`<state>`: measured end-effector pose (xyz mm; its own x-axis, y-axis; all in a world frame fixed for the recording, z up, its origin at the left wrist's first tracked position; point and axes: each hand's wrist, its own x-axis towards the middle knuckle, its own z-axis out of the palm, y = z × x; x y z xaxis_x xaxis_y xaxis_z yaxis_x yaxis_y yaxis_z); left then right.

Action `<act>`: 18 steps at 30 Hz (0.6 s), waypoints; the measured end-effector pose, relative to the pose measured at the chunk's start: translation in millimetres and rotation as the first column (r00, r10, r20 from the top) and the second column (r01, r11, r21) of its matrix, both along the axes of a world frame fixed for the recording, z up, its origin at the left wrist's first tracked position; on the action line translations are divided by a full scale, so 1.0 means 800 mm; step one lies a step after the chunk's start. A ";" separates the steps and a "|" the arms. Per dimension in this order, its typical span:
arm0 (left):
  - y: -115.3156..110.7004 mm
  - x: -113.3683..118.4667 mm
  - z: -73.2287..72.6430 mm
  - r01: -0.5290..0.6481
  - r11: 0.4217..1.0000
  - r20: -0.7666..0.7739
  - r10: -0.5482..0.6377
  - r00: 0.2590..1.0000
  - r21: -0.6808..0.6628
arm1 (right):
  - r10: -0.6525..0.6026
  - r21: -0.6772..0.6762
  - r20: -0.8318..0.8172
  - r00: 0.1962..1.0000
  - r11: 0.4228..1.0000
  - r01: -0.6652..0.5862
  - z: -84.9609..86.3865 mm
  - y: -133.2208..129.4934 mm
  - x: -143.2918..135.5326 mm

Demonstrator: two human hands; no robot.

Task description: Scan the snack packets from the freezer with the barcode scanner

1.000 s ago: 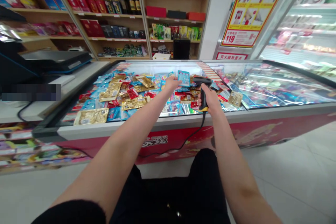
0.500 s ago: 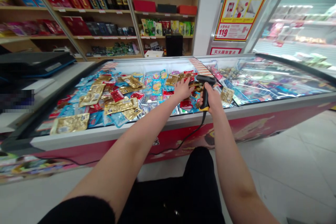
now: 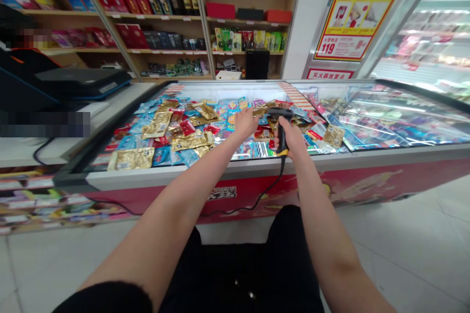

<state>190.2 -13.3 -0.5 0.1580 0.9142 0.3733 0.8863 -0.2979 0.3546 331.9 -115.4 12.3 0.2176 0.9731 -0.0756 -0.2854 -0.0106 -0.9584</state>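
As the head view shows, the right bare hand (image 3: pixel 292 138) wraps firmly around the handle of a black-and-yellow pistol-shaped scanner (image 3: pixel 282 139), whose thin black cord (image 3: pixel 253 207) droops before a red-fronted, glass-topped chest freezer (image 3: pixel 367 181). Just left of the scanner, the left bare hand (image 3: pixel 246 123) hovers, fingers loosely spread, over strewn blue, gold and red shiny packets (image 3: pixel 193 141); whether it touches any cannot be told. One crinkled gold foil packet (image 3: pixel 131 158) lies by the freezer's near left edge.
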 end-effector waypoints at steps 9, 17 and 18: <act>-0.020 -0.170 0.029 -0.272 0.962 -0.058 0.273 0.960 0.024 | 0.261 -0.081 0.025 0.965 0.963 -0.258 -0.006 -0.001 -0.120; -0.026 -0.327 0.039 -0.540 0.840 -0.117 0.533 0.838 -0.046 | 0.353 -0.124 0.045 0.935 0.930 -0.345 -0.001 -0.001 -0.186; -0.025 -0.339 0.039 -0.553 0.830 -0.141 0.540 0.830 -0.077 | 0.355 -0.124 0.050 0.934 0.930 -0.347 -0.001 0.000 -0.191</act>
<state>-81.3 -33.7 31.0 -0.3459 0.8970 0.2753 0.9270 0.2813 0.2482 179.0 -115.7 11.9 -0.1276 0.9744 -0.1852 -0.1763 -0.2060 -0.9625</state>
